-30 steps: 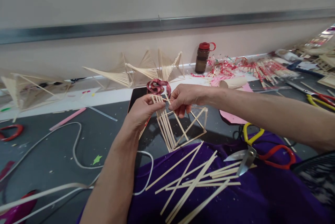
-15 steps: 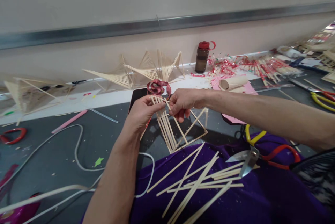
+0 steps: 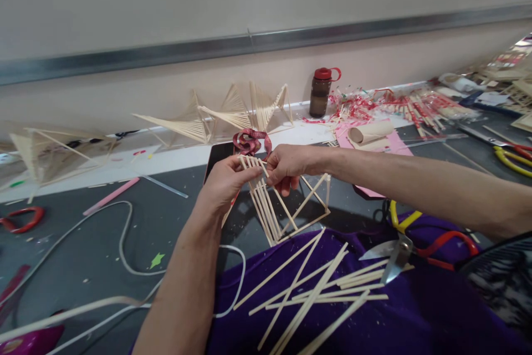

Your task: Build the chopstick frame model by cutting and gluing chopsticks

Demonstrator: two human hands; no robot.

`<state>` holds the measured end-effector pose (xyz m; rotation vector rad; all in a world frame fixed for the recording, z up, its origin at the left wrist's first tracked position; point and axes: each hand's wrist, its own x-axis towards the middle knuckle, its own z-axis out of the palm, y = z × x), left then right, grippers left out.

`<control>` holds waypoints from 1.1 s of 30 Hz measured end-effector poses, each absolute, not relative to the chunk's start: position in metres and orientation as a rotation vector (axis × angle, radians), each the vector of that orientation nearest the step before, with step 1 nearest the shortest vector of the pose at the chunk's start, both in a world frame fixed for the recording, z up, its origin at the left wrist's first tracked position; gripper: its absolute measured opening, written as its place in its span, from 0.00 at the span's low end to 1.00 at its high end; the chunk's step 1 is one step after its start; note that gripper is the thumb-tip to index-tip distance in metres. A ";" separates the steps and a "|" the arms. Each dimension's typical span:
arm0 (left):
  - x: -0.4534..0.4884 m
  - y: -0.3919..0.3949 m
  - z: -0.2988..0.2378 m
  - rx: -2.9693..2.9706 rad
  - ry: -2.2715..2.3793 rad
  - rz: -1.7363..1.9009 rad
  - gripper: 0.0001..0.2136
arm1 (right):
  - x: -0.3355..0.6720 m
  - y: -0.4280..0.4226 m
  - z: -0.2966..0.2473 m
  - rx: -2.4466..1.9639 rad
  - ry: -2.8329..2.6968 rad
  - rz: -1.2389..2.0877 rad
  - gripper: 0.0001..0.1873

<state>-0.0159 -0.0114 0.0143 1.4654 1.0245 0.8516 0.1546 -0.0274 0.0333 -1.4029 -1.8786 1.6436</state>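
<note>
A frame of thin wooden sticks (image 3: 266, 212) stands on the dark table in front of me, with several sticks side by side along its left part. My left hand (image 3: 226, 180) pinches the upper end of this frame between thumb and fingers. In my right hand (image 3: 286, 166) the upper end of a single wooden stick (image 3: 286, 208) is pinched; it slants down to the frame's lower edge. Both hands nearly meet at the top bar. Loose wooden sticks (image 3: 316, 283) lie crossed on purple cloth (image 3: 399, 322) below, beside open scissors (image 3: 401, 250).
Finished-looking stick structures (image 3: 233, 111) stand along the wall. Behind my hands are a coiled dark red strap (image 3: 251, 142) and a brown bottle (image 3: 321, 94). A cardboard tube (image 3: 372, 132) rests on pink paper at right. White cable (image 3: 124, 233) crosses the table at left.
The held stick's lower end has shifted slightly left, closer to the neighbouring sticks. Both hands keep their grip, and the view has tilted very slightly.
</note>
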 end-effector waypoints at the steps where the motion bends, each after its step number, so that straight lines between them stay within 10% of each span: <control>1: -0.016 -0.011 0.014 1.471 1.025 0.850 0.10 | 0.154 -0.027 0.033 -1.406 -1.878 1.644 0.05; 33: -0.015 -0.011 0.014 1.441 1.064 0.849 0.11 | 0.153 -0.025 0.029 -1.381 -1.896 1.613 0.05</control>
